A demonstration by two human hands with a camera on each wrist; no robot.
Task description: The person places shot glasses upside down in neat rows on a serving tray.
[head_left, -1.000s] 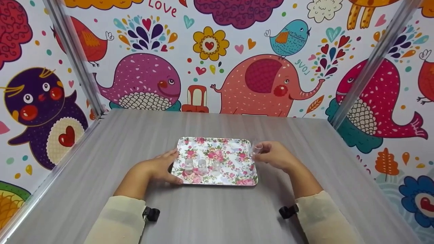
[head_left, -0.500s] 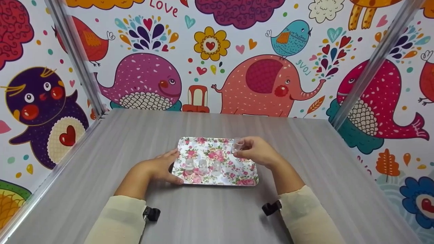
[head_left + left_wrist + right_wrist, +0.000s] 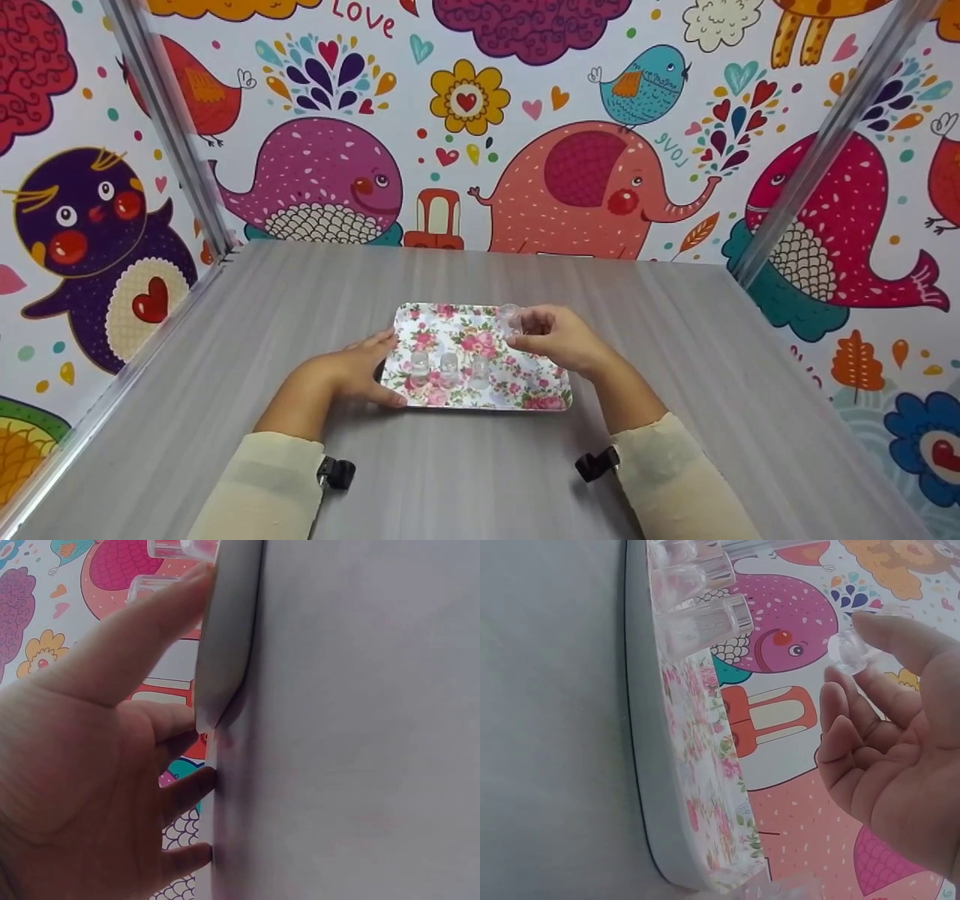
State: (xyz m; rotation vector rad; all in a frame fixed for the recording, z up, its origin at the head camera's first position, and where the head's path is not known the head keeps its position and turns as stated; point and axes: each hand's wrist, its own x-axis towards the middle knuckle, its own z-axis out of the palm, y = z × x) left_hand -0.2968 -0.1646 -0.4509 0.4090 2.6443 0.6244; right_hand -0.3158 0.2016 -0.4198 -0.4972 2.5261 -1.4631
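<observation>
My right hand pinches a small clear shot glass between thumb and fingers, over the back right part of the floral tray. In the right wrist view that glass is partly hidden by the thumb. At the tray's left end, my left hand rests with its thumb on the front corner and its fingers along the side. The left wrist view shows the thumb against the rim and other fingertips down at the table. Three clear glasses stand in a row on the tray's front left part.
The tray lies on a grey wood-grain table. Behind it rises a cartoon-printed wall, with metal posts at both back corners. A clear shape is cut off at the bottom of the right wrist view.
My right hand has moved left with its shot glass, from beside the tray's right edge to over the tray. The left hand and the three glasses have stayed put.
</observation>
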